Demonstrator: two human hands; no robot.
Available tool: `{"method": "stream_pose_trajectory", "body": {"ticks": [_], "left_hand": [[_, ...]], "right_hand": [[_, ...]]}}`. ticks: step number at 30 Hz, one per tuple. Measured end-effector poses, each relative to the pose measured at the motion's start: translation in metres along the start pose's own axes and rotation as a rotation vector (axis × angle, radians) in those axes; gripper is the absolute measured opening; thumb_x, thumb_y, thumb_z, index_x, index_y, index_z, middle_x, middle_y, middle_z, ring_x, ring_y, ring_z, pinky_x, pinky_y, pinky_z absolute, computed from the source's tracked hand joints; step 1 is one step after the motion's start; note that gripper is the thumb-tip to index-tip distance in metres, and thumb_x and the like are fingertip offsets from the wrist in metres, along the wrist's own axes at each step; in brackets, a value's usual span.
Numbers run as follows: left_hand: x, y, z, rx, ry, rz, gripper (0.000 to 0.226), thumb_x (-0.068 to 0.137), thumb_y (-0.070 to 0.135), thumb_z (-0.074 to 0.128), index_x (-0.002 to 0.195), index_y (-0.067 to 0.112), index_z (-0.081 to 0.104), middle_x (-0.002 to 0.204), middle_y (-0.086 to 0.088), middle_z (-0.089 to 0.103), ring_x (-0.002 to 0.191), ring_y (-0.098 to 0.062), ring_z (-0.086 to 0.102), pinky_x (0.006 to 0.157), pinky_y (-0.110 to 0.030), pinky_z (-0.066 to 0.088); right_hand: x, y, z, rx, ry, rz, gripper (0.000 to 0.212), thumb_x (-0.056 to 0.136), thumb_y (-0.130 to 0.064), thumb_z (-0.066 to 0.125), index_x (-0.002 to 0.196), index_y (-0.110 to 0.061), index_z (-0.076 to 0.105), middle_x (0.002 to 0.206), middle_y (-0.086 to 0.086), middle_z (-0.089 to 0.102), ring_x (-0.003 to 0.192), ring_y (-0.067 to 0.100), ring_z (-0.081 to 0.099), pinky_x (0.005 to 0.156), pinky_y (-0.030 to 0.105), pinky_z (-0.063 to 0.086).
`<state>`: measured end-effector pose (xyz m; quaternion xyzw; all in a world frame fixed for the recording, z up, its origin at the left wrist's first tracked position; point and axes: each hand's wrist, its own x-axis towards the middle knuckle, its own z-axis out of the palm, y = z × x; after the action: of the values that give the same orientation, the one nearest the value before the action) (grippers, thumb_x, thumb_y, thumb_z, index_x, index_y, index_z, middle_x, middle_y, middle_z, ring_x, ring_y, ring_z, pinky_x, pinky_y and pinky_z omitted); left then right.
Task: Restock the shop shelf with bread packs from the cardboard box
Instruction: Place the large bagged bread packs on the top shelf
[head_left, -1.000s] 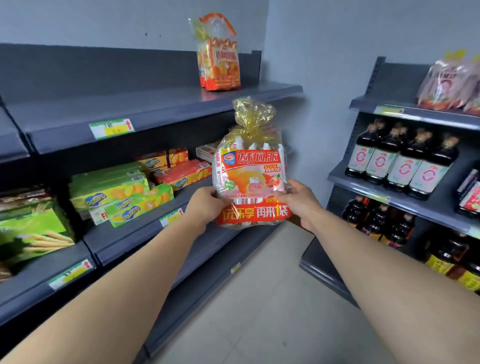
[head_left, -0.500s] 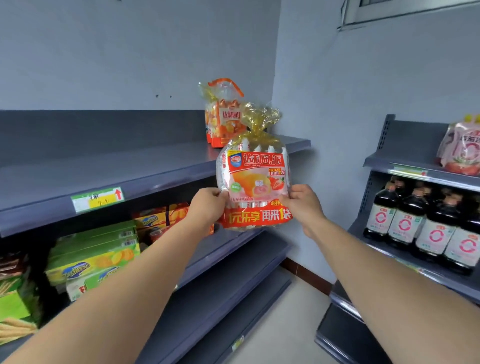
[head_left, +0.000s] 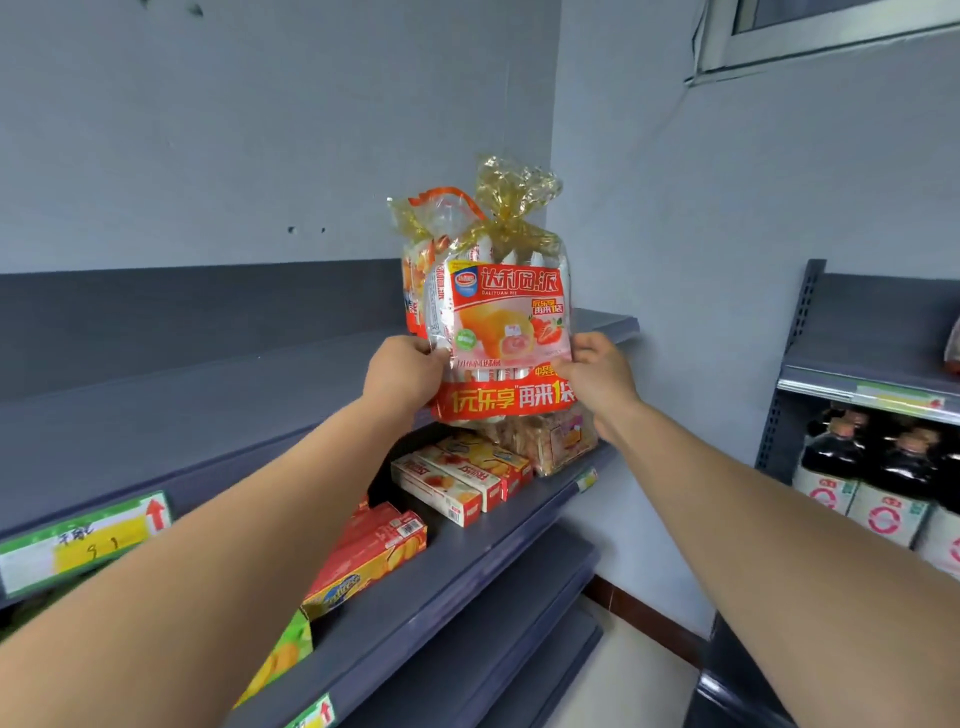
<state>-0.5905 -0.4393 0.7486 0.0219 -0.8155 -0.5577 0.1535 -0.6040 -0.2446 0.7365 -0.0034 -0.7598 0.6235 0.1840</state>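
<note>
Head view: both forearms are being stretched forward and upward from the lower corners of the frame. At their ends the left hand and the right hand are being kept clamped on the bread pack, one at each lower side, with fingers being curled round its edges. The hands are being held apart by the width of the pack, and nothing else is being touched by them.

Compared with a second ago, the pack is being carried much higher. It was being held level with the biscuit shelf then, and it is now being brought up to the front edge of the top shelf, upright, with its gold knotted top pointing up. Whether its base is already being rested on the shelf cannot be told, since the red lower band is covering the edge. Judging from that, the placing step is being nearly completed, with only a push back and a release being left.

Below the pack, biscuit boxes are being displayed on the next shelf down. Just behind the held pack, another bread pack is being shown standing at the far end of the top shelf, partly covered. The cardboard box is not being shown.
</note>
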Motion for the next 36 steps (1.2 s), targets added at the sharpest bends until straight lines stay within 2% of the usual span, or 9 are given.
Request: {"method": "stream_pose_trajectory", "body": {"ticks": [4,11,15,19,22,24,27,33,36], "left_hand": [[0.034,0.006,0.011,-0.019,0.03,0.0,0.017,0.097,0.029,0.054,0.101,0.015,0.062,0.102,-0.006,0.069,0.092,-0.024,0.069,0.082,-0.045,0.059],[0.1,0.019,0.049,-0.022,0.131,-0.005,0.016,0.097,0.028,0.054,0.1,0.015,0.062,0.1,-0.005,0.068,0.09,-0.023,0.069,0.08,-0.044,0.059],[0.135,0.023,0.08,-0.049,0.218,-0.02,0.015,0.097,0.027,0.055,0.098,0.014,0.064,0.101,-0.005,0.069,0.092,-0.025,0.069,0.081,-0.046,0.059],[0.158,0.02,0.108,-0.045,0.285,-0.055,0.024,0.097,0.028,0.054,0.112,0.012,0.064,0.11,-0.006,0.066,0.098,-0.027,0.066,0.083,-0.046,0.058],[0.172,0.016,0.122,-0.032,0.321,-0.1,0.031,0.097,0.03,0.054,0.122,0.013,0.062,0.117,-0.007,0.065,0.101,-0.028,0.065,0.086,-0.046,0.057],[0.178,0.014,0.127,-0.021,0.337,-0.121,0.032,0.097,0.03,0.054,0.124,0.014,0.06,0.118,-0.008,0.065,0.102,-0.028,0.065,0.087,-0.046,0.057],[0.187,0.01,0.13,-0.013,0.364,-0.132,0.033,0.096,0.028,0.055,0.126,0.015,0.06,0.122,-0.009,0.063,0.104,-0.028,0.064,0.088,-0.046,0.056],[0.196,0.002,0.133,0.021,0.353,-0.16,0.028,0.096,0.018,0.055,0.123,0.014,0.059,0.117,-0.007,0.063,0.102,-0.028,0.063,0.085,-0.044,0.057],[0.199,-0.002,0.137,0.055,0.351,-0.161,0.014,0.096,0.014,0.053,0.109,0.016,0.058,0.114,-0.007,0.063,0.102,-0.027,0.063,0.087,-0.044,0.056]], "right_hand": [[0.039,0.0,0.005,0.002,-0.034,-0.032,0.025,0.095,-0.012,0.058,0.119,-0.013,0.051,0.11,0.001,0.062,0.09,0.015,0.063,0.062,0.022,0.05],[0.128,0.005,0.002,0.004,-0.145,-0.076,0.032,0.097,-0.013,0.056,0.128,-0.013,0.052,0.11,-0.002,0.06,0.093,0.013,0.059,0.064,0.021,0.048],[0.182,0.01,-0.004,0.011,-0.247,-0.101,0.035,0.098,-0.01,0.053,0.132,-0.013,0.053,0.11,-0.003,0.061,0.097,0.014,0.059,0.073,0.024,0.049],[0.225,0.024,-0.004,-0.018,-0.322,-0.104,0.034,0.098,-0.011,0.052,0.132,-0.017,0.054,0.116,-0.002,0.065,0.099,0.015,0.062,0.076,0.027,0.052],[0.246,0.034,0.0,-0.011,-0.39,-0.092,0.033,0.098,-0.009,0.05,0.13,-0.018,0.054,0.108,-0.003,0.066,0.097,0.014,0.063,0.08,0.029,0.053],[0.256,0.038,0.002,-0.012,-0.421,-0.092,0.033,0.098,-0.008,0.049,0.13,-0.017,0.055,0.11,-0.001,0.066,0.101,0.016,0.063,0.086,0.033,0.054],[0.268,0.044,0.008,-0.016,-0.455,-0.09,0.034,0.099,-0.01,0.049,0.131,-0.018,0.053,0.117,0.0,0.064,0.106,0.018,0.062,0.087,0.033,0.053],[0.284,0.055,0.015,-0.021,-0.514,-0.078,0.036,0.099,-0.009,0.049,0.134,-0.018,0.052,0.121,0.001,0.064,0.109,0.018,0.06,0.084,0.031,0.052],[0.291,0.058,0.017,-0.015,-0.521,-0.069,0.037,0.099,-0.009,0.049,0.135,-0.017,0.051,0.12,0.0,0.063,0.11,0.019,0.06,0.089,0.034,0.052]]}}
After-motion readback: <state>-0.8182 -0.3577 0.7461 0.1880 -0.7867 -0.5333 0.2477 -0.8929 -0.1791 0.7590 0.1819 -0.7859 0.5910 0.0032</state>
